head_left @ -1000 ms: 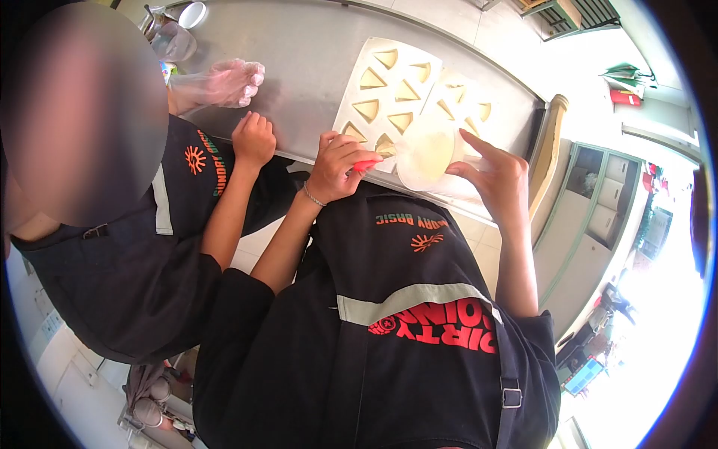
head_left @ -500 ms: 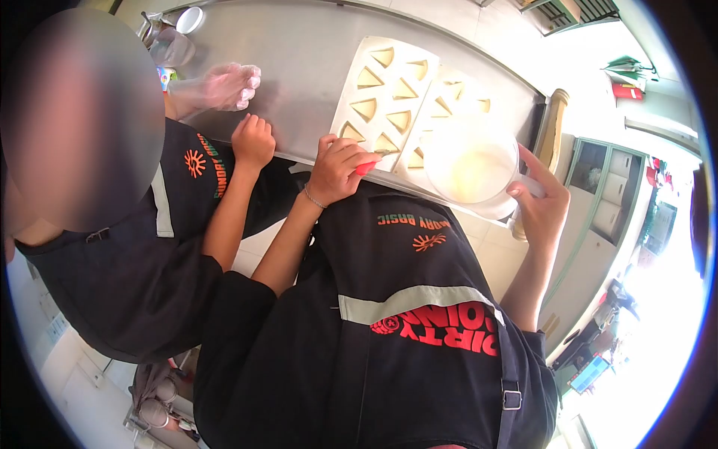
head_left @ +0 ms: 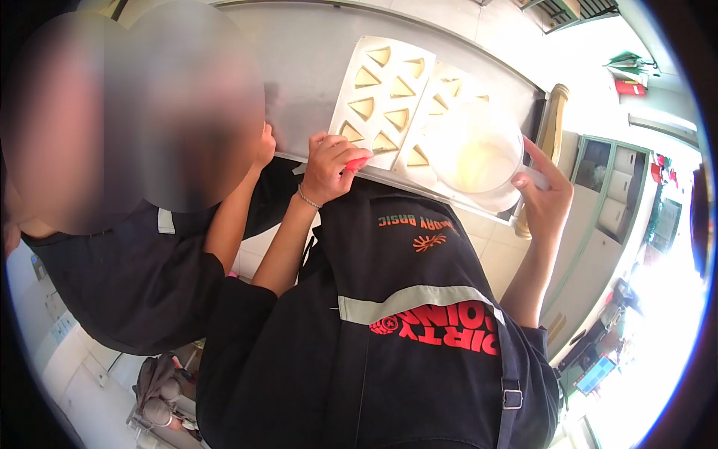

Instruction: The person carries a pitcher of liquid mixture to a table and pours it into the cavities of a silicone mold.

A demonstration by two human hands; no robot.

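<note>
My left hand (head_left: pixel 329 166) is closed around a small tool with a red handle (head_left: pixel 357 163). Its working end is hard to make out by the lower edge of a white mold tray (head_left: pixel 382 99) with several wedge-shaped cavities. With my right hand (head_left: pixel 548 191) I grip the handle of a translucent pitcher (head_left: pixel 499 138), which holds something pale yellow. The pitcher sits over a second white mold tray (head_left: pixel 422 129) and covers much of it; glare washes out the rest.
Both trays lie on a steel table (head_left: pixel 307 67). On my left stands a co-worker in a black apron, whose hand (head_left: pixel 265 145) rests near the table edge; blurred areas hide much there. A pale rolled object (head_left: pixel 557 112) is at the table's right end.
My left hand has drawn slightly left with the red-handled tool. The pitcher has shifted a little right and down. The co-worker's gloved hand is now hidden behind a blurred area.
</note>
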